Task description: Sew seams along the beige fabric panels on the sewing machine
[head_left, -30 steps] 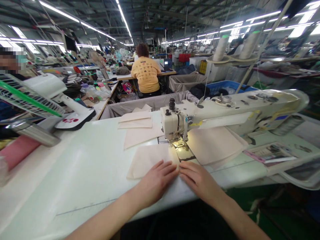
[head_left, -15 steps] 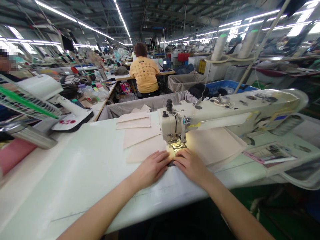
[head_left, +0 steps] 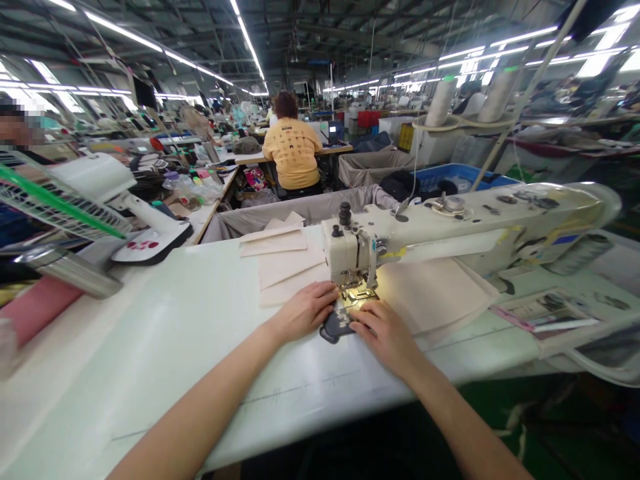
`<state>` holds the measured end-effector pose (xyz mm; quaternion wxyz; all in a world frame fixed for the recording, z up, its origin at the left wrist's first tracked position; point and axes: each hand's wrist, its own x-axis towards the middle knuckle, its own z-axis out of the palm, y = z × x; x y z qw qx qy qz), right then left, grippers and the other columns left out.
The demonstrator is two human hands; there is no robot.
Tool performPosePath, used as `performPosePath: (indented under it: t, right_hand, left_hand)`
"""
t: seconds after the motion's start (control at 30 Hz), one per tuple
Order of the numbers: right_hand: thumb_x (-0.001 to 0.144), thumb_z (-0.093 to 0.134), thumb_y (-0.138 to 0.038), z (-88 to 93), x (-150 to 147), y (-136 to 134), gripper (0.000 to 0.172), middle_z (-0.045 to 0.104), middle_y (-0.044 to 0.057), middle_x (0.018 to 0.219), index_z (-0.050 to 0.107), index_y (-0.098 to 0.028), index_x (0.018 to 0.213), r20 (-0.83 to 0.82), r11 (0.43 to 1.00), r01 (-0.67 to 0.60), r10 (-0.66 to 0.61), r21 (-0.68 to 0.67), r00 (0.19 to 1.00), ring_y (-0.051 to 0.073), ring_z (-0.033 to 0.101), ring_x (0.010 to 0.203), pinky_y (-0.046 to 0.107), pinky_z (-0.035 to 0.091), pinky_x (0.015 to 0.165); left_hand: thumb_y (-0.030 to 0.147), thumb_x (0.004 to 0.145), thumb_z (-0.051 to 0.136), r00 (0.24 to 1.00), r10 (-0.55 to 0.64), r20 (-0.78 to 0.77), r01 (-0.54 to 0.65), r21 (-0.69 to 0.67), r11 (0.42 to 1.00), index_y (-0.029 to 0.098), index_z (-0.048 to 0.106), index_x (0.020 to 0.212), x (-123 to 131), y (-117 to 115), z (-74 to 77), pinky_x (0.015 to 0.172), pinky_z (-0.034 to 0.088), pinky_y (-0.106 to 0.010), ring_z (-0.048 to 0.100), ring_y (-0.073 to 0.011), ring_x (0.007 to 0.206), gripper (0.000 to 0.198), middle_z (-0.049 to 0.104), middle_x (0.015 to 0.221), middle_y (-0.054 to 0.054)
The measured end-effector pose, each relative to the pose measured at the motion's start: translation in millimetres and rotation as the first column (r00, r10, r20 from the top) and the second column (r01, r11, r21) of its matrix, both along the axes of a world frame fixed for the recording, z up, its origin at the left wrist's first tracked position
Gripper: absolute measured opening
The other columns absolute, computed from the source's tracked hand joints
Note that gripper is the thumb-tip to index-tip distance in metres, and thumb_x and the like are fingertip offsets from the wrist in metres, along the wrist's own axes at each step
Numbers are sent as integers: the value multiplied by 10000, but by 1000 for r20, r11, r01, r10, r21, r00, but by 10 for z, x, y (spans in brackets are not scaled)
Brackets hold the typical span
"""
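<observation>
The left hand (head_left: 311, 310) lay flat on the beige cloth (head_left: 275, 296), beside the sewing machine (head_left: 415, 227); the right hand (head_left: 384, 331) was bent, its grasp impossible to tell. The seam seemed nearly finished. Toward the far edge of the tabletop (head_left: 220, 320) lay other pieces (head_left: 274, 243), whether done or left, unclear.

no legible text, shirt print (head_left: 291, 145) too small
</observation>
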<state>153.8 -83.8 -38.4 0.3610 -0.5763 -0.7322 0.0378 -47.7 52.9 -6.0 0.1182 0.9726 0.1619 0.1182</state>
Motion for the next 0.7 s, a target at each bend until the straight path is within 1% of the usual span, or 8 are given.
performPosePath:
  t: [0.13,0.2,0.27,0.33,0.4,0.53,0.63,0.7]
  right_hand:
    - [996,546,-302,-78,-42,-96,221,659,89,992,700,-199,1117,-25,1000,24,-23,21,999,239,617,930,414,545,848]
    - [998,543,-307,-95,-42,-91,219,659,88,975,703,-191,1093,-31,999,21,-20,36,999,238,619,920,413,548,836]
    - [999,543,-314,-99,-32,-80,216,663,85,962,706,-196,1075,-40,999,19,-17,49,999,235,624,913,407,551,825]
    - [1001,538,-317,-96,-21,-81,213,669,84,966,706,-208,1072,-50,998,18,-15,59,999,235,629,917,405,552,827]
    - [1002,535,-317,-93,-16,-95,210,676,84,977,702,-217,1080,-62,998,15,-11,64,998,235,634,926,407,551,837]
    - [1004,535,-325,-89,-15,-108,204,683,79,968,697,-216,1063,-91,998,13,-8,55,996,236,639,928,408,549,839]
    - [1011,523,-331,-83,-6,-88,214,685,75,954,693,-204,1036,-119,999,4,1,40,993,230,643,911,401,549,825]
    - [1016,515,-334,-80,2,-75,223,685,75,947,690,-196,1032,-133,999,-5,10,36,991,227,644,906,398,547,821]
  left_hand:
    - [236,1028,408,1000,22,-22,-22,1,1000,206,552,1380,-2,-21,-22,1145,374,-477,500,-268,1327,382,560,1405,-130]
    - [254,1033,402,997,65,-43,-64,5,998,228,531,1398,7,-39,-63,1157,343,-505,468,-273,1365,388,540,1439,-121]
    - [309,1028,432,980,192,-57,-191,18,981,199,473,1444,24,-55,-116,1174,304,-531,396,-298,1426,432,467,1512,-147]
    - [369,1013,471,938,336,-82,-335,29,942,125,406,1480,39,-64,-152,1187,278,-535,322,-327,1472,531,373,1569,-203]
    - [393,1005,484,904,410,-125,-408,42,912,85,391,1478,32,-65,-143,1188,285,-517,313,-336,1478,572,347,1577,-232]
    - [264,961,517,893,405,-194,-397,80,914,134,524,1351,-72,-48,-11,1119,393,-490,481,-323,1365,411,494,1476,-203]
    - [96,822,571,893,408,-191,-401,79,913,153,625,1178,-169,-37,101,986,500,-452,596,-318,1199,364,625,1282,-178]
    - [69,785,573,895,409,-179,-404,65,913,173,669,1046,-211,-37,177,923,525,-426,626,-309,1109,297,675,1140,-144]
